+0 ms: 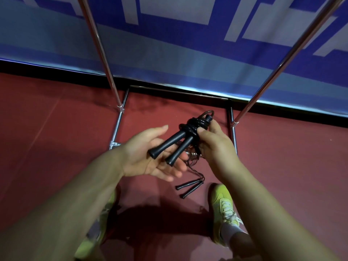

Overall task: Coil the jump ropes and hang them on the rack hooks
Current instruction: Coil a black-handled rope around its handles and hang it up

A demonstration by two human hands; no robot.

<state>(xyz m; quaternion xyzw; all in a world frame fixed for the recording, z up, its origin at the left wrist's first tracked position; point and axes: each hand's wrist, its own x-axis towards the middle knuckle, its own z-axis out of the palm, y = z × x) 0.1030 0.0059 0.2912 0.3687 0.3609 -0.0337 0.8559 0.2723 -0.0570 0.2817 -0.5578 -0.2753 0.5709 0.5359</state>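
Observation:
A black jump rope point(185, 134) is wound into a tight bundle, its two black handles pointing down-left. My right hand point(214, 146) grips the coiled part, thumb pressed on the wraps. My left hand point(148, 157) lies open, palm up, under the two handle ends. A second jump rope point(190, 187) lies on the red floor below my hands, its two black handles side by side and its cord partly hidden behind my fingers. The chrome rack point(99, 44) stands in front of me; its hooks are out of view.
The rack's right upright point(286, 59) slants up to the right and its base bars point(117, 125) frame the floor under my hands. A blue and white banner point(188, 44) hangs behind. My yellow-green shoes point(224, 208) stand on the red floor.

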